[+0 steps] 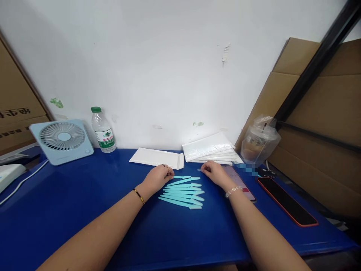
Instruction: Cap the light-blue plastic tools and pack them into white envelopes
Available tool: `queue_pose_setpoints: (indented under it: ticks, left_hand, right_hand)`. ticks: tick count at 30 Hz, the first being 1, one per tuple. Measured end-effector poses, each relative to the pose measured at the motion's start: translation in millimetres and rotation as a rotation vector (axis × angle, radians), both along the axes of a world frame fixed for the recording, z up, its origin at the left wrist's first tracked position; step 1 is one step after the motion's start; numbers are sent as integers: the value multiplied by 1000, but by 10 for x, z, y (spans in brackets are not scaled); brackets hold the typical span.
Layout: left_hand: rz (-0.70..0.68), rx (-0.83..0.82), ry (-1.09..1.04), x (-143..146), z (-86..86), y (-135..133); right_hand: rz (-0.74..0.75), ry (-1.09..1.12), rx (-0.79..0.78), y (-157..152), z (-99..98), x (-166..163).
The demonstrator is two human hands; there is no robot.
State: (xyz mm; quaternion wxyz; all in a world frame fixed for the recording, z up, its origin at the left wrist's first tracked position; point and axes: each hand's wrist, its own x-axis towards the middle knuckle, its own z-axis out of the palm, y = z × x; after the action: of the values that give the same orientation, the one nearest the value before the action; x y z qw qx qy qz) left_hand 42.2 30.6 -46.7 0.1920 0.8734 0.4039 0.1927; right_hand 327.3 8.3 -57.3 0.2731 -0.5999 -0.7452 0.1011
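My left hand (158, 178) is closed in a pinch on the handle end of a turquoise eyebrow razor (182, 177), whose blade end points right. My right hand (216, 172) pinches a small translucent piece (199, 169), which looks like a blade cover; it is apart from the razor. Just below the left fingers, several more turquoise eyebrow razors (182, 195) lie fanned out on the blue table (135, 233), blade ends to the right. A white padded envelope (155, 156) lies behind the left hand, and a stack of similar envelopes (208, 147) leans beyond the right.
A phone with a lit screen (244, 188) lies partly under the right forearm, with an orange-edged phone (287, 203) farther right. A bagged drink cup (258, 141) stands at the back right. At left are a water bottle (103, 131) and a light-blue fan (63, 141).
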Motion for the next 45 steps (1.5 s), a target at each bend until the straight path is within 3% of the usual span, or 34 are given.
queue_pose_setpoints:
  ticks: [4,14,19,29,38,42,45]
  left_hand:
    - [7,31,12,7,6,-2]
    - [92,-45,-80,-2,-51,30]
    - [94,-69,-111,4,-29,23]
    - [61,-88,-127,41,2,-1]
    - [-8,-30,-42,53,91,-112]
    - [-166,28,122,15,145,-228]
    - [-205,71,242,34,165,-303]
  right_hand:
    - [50,148,-14,-33,20,-35]
    - [81,834,-265,-98,99,-202]
    - [73,904,-268,-126,105,-245]
    - [157,805,-315,-130,50,-385]
    - [218,274,-46,-238,171,-427]
    - [248,97,-110,-347,270,-422]
    - [321,-51,-210,-498,356,-460]
